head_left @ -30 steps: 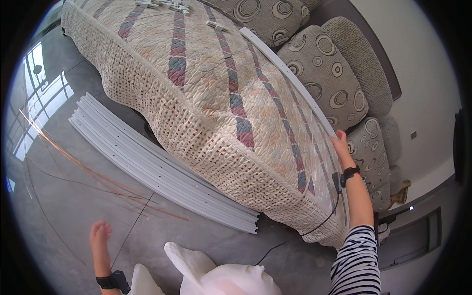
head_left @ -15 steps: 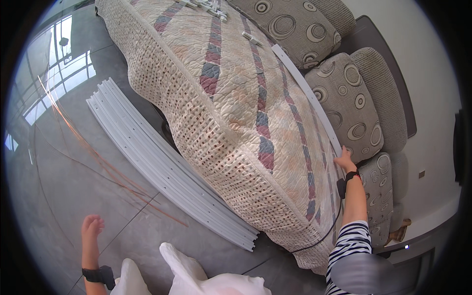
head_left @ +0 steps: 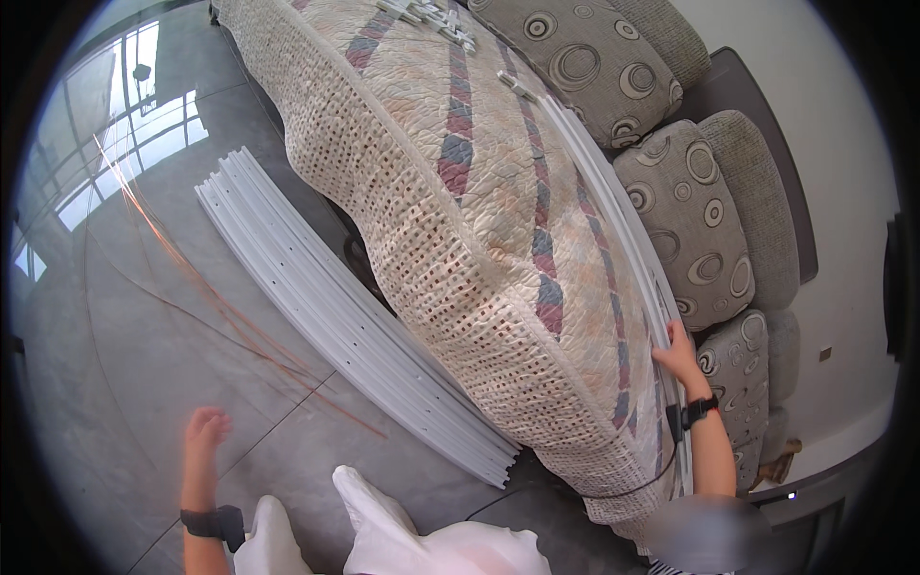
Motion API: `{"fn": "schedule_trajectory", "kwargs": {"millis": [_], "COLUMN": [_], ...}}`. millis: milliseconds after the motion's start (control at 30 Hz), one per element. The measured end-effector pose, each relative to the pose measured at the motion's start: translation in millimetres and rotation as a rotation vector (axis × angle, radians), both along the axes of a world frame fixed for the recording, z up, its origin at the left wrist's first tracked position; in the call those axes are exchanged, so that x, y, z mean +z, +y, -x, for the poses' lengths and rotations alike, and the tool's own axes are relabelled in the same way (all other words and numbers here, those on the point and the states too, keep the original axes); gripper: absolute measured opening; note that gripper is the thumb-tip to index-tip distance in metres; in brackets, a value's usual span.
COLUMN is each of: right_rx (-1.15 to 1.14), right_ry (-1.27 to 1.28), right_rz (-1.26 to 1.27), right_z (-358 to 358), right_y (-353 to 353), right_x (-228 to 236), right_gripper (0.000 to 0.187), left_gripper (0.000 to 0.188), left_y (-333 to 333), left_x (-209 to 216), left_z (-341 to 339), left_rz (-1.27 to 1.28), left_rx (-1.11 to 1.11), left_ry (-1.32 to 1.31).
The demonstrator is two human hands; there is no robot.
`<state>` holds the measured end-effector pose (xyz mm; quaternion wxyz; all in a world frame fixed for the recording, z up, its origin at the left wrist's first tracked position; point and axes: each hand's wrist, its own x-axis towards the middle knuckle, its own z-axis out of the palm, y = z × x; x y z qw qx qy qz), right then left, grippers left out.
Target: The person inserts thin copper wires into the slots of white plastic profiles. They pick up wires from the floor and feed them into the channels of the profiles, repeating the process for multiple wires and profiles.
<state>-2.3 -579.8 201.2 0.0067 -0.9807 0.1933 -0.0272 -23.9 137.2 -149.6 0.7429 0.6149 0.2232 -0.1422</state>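
Note:
My right hand point(head_left: 679, 358) is closed around a long white channel strip point(head_left: 613, 187), which lies along the far right side of the quilt-covered surface by the sofa. Its fingertips are partly hidden. My left hand point(head_left: 208, 425), slightly blurred, hangs above the grey floor with its fingers curled in and nothing seen in it. A stack of similar white strips point(head_left: 316, 307), dotted with small holes, lies on the floor beside the quilt point(head_left: 489, 192). Small white pieces point(head_left: 436, 24) sit in a pile at the quilt's far end, with one small white piece point(head_left: 517, 86) apart near the strip's far end.
A sofa with circle-patterned cushions point(head_left: 695, 220) runs along the right. Thin copper-coloured wires point(head_left: 220, 297) spread over the tiled floor point(head_left: 125, 383) at left. A black cable point(head_left: 623, 492) crosses the quilt's near corner. White cloth point(head_left: 431, 546) shows at the bottom.
My right hand has drawn nearer along the right side. The white strip now shows beyond my hand on the near side, its channelled face visible. The whole view has shifted slightly.

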Motion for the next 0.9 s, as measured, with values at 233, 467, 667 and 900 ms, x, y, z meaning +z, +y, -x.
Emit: {"fn": "schedule_trajectory", "kwargs": {"millis": [233,467,667,900], "right_rx": [-0.137,0.014,0.298,0.437], "right_ry": [-0.235,-0.191,0.182,0.615], "right_rz": [-0.307,-0.240,-0.313,-0.397], "right_z": [125.8,185.5,186.0,167.4], "right_y": [99.7,189.2,238.6,276.3], "right_x": [-34.2,-51.2,-132.3,-216.3], "right_gripper": [0.039,0.044,0.046,0.039], "left_gripper": [0.028,0.027,0.073,0.050], "left_y": [-15.1,-25.9,-36.1,-7.9], "left_x": [0.7,31.5,51.8,3.5], "left_z": [-7.7,-9.8,-9.1,0.2], "left_rz": [0.116,0.206,0.634,0.157], "left_rx": [-0.035,-0.173,-0.180,0.086], "left_ry": [0.007,-0.059,-0.432,0.093]}}
